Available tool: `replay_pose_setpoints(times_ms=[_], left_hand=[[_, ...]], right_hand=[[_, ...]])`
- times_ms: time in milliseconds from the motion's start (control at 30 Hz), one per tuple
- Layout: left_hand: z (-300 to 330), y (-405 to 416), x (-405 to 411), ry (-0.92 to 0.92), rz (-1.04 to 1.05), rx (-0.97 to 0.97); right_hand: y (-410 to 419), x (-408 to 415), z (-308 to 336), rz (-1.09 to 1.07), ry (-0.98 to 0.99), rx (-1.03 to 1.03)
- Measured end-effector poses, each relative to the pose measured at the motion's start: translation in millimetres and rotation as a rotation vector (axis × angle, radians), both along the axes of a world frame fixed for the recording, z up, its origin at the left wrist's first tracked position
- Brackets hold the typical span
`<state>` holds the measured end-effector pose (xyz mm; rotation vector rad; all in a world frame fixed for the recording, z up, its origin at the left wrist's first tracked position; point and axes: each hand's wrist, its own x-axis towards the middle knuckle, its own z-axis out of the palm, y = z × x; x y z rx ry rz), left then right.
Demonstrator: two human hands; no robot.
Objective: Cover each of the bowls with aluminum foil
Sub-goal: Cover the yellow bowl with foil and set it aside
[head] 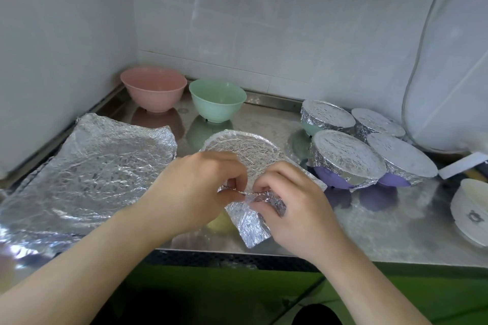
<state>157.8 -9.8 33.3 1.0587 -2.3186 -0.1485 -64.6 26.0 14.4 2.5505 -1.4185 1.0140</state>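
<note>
A foil sheet (248, 150) lies over a bowl at the front middle of the steel counter; a pale yellow bit of the bowl (220, 224) shows under it. My left hand (195, 192) and my right hand (295, 208) both pinch the foil's near edge, fingers curled, crimping it at the rim. A loose corner of foil hangs down between my hands. An uncovered pink bowl (154, 91) and an uncovered green bowl (217, 99) stand at the back. Several foil-covered bowls (346, 155) sit tilted at the right.
A stack of crinkled foil sheets (92, 174) lies at the left. A white bowl or lid (470, 214) sits at the right edge. Tiled walls close the back and left. A white appliance with a cord (449, 60) stands at the right. The counter's front edge (237, 252) runs below my hands.
</note>
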Motion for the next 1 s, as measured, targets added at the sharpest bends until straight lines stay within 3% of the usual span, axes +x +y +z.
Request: replay_pose_setpoints(times_ms=[200,400,533,733,867,1000], left_hand=[[0.3,1.4,-2.4,0.018,0.001,-0.008],[-1.1,-1.4,-0.6,0.034,0.000,0.003],[3.7,-3.9,4.6,0.030,0.015,0.035],[-2.6,5.8,-7.8,-0.023,-0.007,-0.109],[-3.5,1.2,-4.2,-0.011,0.015,-0.113],[-1.8,-1.7,-0.3,0.000,0.009,-0.085]], right_hand=[[-0.8,5.4,-4.0,-0.061,0.103,-0.150],[1.3,-6.4,-1.7,-0.001,-0.057,0.026],[-2.8,-13.5,-0.7,0.008,-0.123,0.039],[-5.5,-0.4,-2.7,0.038,-0.111,0.010],[-3.4,-7.4,-0.9,0.027,-0.107,0.043],[-4.8,-6.0,-3.4,-0.021,-0.013,-0.047]])
